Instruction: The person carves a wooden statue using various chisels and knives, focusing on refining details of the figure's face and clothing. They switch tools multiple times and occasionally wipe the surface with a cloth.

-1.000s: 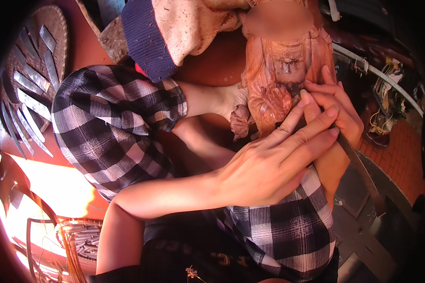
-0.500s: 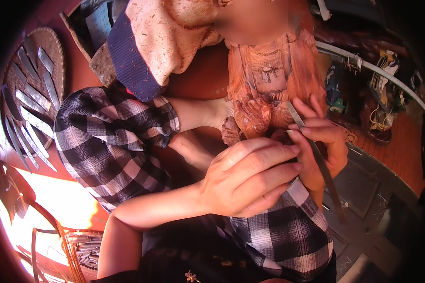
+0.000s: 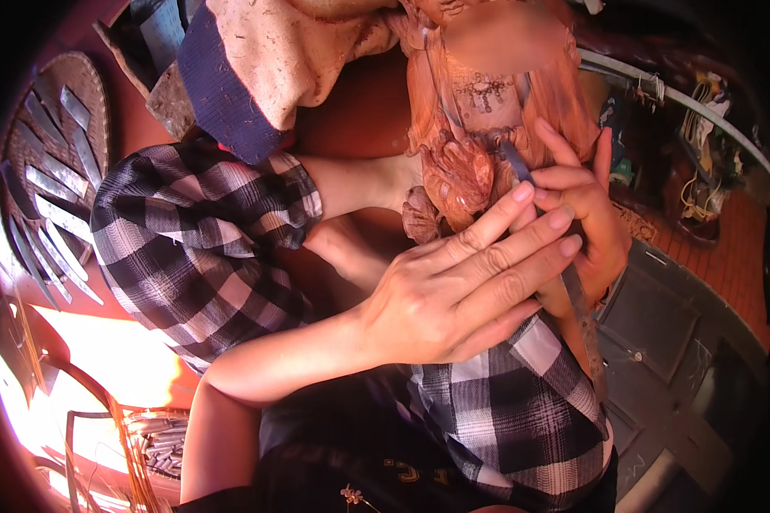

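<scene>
- A carved wooden figure (image 3: 496, 120), reddish brown, lay beyond the hands, beside a bare foot (image 3: 395, 182); what bore it was hidden.
- The right hand (image 3: 586, 209) gripped a long, flat metal tool (image 3: 582, 316), some fingers spread near the figure's side.
- The tool's far end reached the figure's front, just beside its carved hand; the near end slanted down toward a plaid trouser leg (image 3: 522, 419).
- The left hand (image 3: 453, 295) lay across the tool, fingers straight and side by side; its thumb was hidden, so whether it pinched could not be told.
- A round woven tray (image 3: 94, 85) held loose metal blades (image 3: 60, 175), several jutting past its lower edge.
- Cream-and-navy cloth (image 3: 265, 68), flecked with shavings, hung near the figure.
- Small metallic pieces (image 3: 164, 445) filled a basket.
</scene>
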`<state>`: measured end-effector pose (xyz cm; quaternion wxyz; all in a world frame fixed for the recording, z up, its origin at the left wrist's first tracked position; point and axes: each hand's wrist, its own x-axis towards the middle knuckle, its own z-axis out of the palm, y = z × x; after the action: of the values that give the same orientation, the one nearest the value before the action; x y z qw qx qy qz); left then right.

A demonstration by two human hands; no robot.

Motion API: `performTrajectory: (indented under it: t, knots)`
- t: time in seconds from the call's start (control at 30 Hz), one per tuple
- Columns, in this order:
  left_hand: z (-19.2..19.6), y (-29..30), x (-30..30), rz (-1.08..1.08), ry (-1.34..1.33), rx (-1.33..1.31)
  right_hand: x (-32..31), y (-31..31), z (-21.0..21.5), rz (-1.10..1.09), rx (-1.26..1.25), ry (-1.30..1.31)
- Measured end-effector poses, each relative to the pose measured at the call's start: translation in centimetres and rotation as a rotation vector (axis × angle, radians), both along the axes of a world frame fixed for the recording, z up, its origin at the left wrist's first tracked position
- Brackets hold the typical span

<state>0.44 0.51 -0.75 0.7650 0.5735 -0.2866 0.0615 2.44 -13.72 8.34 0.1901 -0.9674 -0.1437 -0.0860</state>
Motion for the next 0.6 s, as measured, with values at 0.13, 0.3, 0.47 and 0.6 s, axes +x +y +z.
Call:
performTrajectory:
  t: [0.13, 0.3, 0.47, 0.6]
  knots:
    - [-0.6, -0.2, -0.2, 0.02, -0.015, 0.034, 0.0, -0.7, -0.4, 0.043, -0.04, -0.004]
    - [-0.5, -0.2, -0.2, 0.021, 0.009, 0.018, -0.1, -0.4, -0.5, 0.031, -0.019, -0.025]
    - [-0.8, -0.1, -0.8, 0.016, 0.0, 0.061, 0.0, -1.0, -1.0, 0.06, -0.016, -0.021]
    - [-0.3, -0.3, -0.1, 0.027, 0.005, 0.028, 0.2, -0.4, -0.8, 0.004, 0.001, -0.052]
